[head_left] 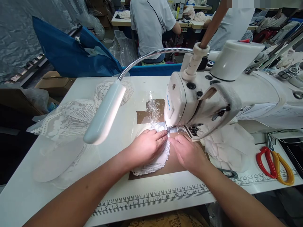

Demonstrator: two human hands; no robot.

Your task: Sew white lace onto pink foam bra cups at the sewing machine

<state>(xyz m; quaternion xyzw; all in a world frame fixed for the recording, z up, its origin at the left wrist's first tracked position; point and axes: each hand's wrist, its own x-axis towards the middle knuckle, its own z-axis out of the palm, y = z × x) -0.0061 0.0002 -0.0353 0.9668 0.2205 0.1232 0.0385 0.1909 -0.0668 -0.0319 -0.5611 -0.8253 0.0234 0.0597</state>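
An oval white lace piece [151,165] lies under the head of a white sewing machine [181,97], its scalloped edge curving toward me. My left hand [146,145] rests palm down on the lace, fingers stretched toward the needle area and pressing it to the table; the thumb is hidden. On the other side, my right hand [188,149] has thumb and forefinger brought together at the lace's right edge, close to my left fingertips. The needle and presser foot are mostly hidden by the machine head and my fingers. Brown tape [176,162] covers the tabletop below the lace.
A lamp [105,113] on a bent metal neck hangs over the left side. Lace pieces [71,118] and sheer ovals [59,159] lie at left. Pale fabric [230,145], a dark clip-like tool [228,173] and red-and-yellow scissors [276,165] lie at right. A person [151,26] sits beyond.
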